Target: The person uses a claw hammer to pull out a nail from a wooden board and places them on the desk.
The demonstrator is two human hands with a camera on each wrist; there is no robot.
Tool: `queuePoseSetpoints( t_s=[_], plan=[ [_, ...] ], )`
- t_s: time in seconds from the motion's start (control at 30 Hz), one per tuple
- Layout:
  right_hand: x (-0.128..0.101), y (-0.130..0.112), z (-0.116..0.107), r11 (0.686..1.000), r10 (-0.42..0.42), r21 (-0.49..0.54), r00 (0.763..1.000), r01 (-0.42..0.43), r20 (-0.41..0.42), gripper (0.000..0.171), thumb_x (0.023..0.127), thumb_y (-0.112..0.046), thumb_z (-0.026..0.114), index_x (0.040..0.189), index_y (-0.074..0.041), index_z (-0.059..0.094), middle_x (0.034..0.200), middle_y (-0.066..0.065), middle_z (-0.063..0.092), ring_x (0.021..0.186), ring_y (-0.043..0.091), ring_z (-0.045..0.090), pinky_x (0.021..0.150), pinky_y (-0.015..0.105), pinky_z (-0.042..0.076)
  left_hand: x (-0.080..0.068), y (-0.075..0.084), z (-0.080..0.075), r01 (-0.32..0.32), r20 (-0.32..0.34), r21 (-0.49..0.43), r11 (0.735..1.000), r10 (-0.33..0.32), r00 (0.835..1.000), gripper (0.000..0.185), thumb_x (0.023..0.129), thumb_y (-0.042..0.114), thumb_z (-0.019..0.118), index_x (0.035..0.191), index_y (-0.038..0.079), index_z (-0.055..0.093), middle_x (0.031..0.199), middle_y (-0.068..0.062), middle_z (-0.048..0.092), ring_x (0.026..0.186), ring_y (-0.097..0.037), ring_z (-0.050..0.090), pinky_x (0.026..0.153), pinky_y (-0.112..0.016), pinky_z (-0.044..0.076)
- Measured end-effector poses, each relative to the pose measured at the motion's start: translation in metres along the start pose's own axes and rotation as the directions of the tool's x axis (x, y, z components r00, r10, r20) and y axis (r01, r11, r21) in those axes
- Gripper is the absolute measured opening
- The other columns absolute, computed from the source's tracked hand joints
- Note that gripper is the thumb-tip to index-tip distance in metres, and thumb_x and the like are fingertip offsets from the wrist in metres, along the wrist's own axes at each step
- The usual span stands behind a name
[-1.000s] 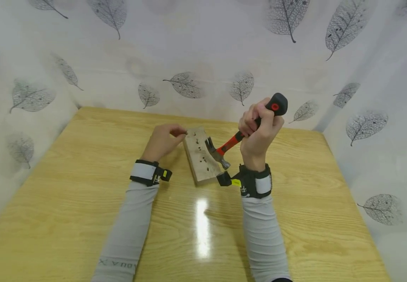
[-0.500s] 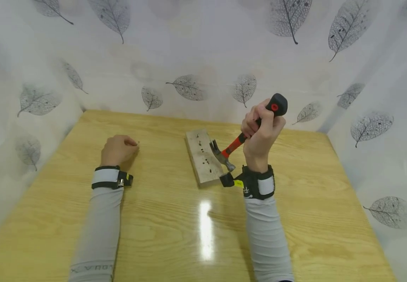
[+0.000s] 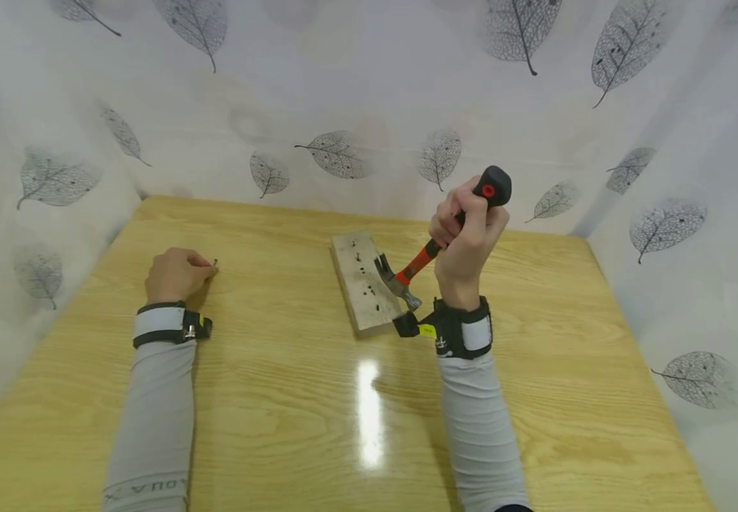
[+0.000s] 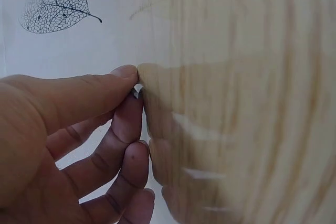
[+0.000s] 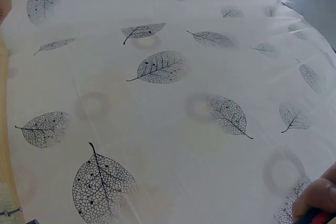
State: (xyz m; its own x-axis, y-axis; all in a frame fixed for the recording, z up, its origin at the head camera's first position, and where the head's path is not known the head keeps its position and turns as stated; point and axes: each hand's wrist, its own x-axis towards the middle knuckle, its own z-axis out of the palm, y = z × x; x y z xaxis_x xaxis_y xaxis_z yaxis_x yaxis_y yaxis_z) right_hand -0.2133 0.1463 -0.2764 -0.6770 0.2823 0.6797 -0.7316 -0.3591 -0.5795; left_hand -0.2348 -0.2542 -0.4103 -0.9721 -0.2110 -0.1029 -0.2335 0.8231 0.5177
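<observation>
In the head view my left hand (image 3: 177, 276) is low over the left part of the table, pinching a small nail (image 3: 215, 263) between thumb and fingertips. Only a shiny bit of the nail (image 4: 137, 93) shows in the left wrist view, with the fingertips right at the wood surface. My right hand (image 3: 468, 238) grips the black and red handle of a claw hammer (image 3: 415, 267), butt end up. The hammer's head overlaps the right edge of a wooden block (image 3: 375, 317). Several dark nails or nail holes run along the block's top.
The block lies on a glossy wood-grain table (image 3: 279, 412), toward its back. Pale curtains (image 3: 369, 85) printed with leaves stand behind the table and at both sides. Straps with small cameras sit on both wrists.
My left hand has moved left from the block's far corner to the left side of the table, with the nail at its fingertips. The right hand and hammer have hardly moved.
</observation>
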Motion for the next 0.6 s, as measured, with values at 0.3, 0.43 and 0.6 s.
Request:
queuePoseSetpoints(
  t_s=[0.3, 0.43, 0.6],
  plan=[
    [0.001, 0.001, 0.001, 1.0, 0.002, -0.012, 1.0, -0.002, 0.003, 0.024, 0.094, -0.007, 0.045, 0.07, -0.01, 0.046, 0.049, -0.004, 0.028, 0.036, 0.008, 0.016, 0.035, 0.026, 0.01, 0.0, 0.0, -0.001, -0.004, -0.013, 0.011, 1.0, 0.004, 1.0, 0.029, 0.094, 0.035, 0.071, 0.096, 0.006, 0.075, 0.1, -0.018, 0.073, 0.085, -0.034, 0.062, 0.057, -0.038, 0.044],
    [0.0, 0.002, 0.001, 1.0, 0.002, -0.012, 1.0, -0.002, 0.0, 0.024, 0.093, -0.007, 0.045, 0.07, -0.01, 0.046, 0.049, -0.004, 0.028, 0.036, 0.008, 0.017, 0.034, 0.026, 0.01, -0.001, 0.002, -0.003, -0.023, -0.038, -0.006, 1.0, 0.023, 0.999, 0.033, 0.095, 0.036, 0.069, 0.104, 0.004, 0.074, 0.108, -0.022, 0.072, 0.092, -0.038, 0.064, 0.062, -0.043, 0.048],
    [-0.003, 0.007, 0.003, 1.0, -0.004, -0.026, 1.0, 0.004, 0.009, 0.024, 0.094, -0.009, 0.045, 0.07, -0.011, 0.045, 0.049, -0.005, 0.029, 0.036, 0.008, 0.018, 0.034, 0.026, 0.011, -0.001, 0.016, -0.003, -0.161, -0.102, -0.076, 0.984, 0.153, 0.983, 0.034, 0.101, 0.032, 0.062, 0.112, 0.002, 0.072, 0.112, -0.023, 0.07, 0.097, -0.038, 0.062, 0.074, -0.047, 0.05]
  ],
)
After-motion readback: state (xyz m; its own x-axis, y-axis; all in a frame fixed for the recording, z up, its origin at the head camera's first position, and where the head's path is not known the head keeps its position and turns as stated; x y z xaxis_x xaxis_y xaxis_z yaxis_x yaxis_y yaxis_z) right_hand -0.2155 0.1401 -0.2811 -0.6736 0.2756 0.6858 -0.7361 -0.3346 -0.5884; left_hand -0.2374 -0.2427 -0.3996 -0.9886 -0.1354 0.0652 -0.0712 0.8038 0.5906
